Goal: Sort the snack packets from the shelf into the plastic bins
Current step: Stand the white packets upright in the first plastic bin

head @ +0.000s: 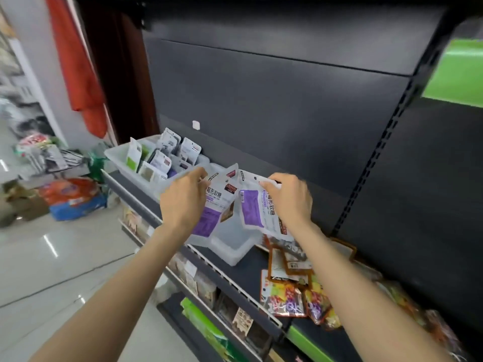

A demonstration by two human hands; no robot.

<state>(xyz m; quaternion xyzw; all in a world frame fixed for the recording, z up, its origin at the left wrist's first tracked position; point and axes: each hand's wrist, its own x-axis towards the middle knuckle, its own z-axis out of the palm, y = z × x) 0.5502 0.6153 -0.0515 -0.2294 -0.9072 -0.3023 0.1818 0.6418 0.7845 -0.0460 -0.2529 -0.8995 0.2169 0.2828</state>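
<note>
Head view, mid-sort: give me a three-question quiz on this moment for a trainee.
1. True or false: each hand holds a purple and white packet.
2. Which bin sits under the held packets? A. the bin full of upright packets B. the nearly empty bin C. a bin on the floor
3. Fill in: the loose orange packets lie on the shelf to the person's ____.

Key:
1. True: the left hand pinches the left packet, the right hand the right packet.
2. B, the empty bin; the full bin stands further left.
3. Right: the orange packets.
</note>
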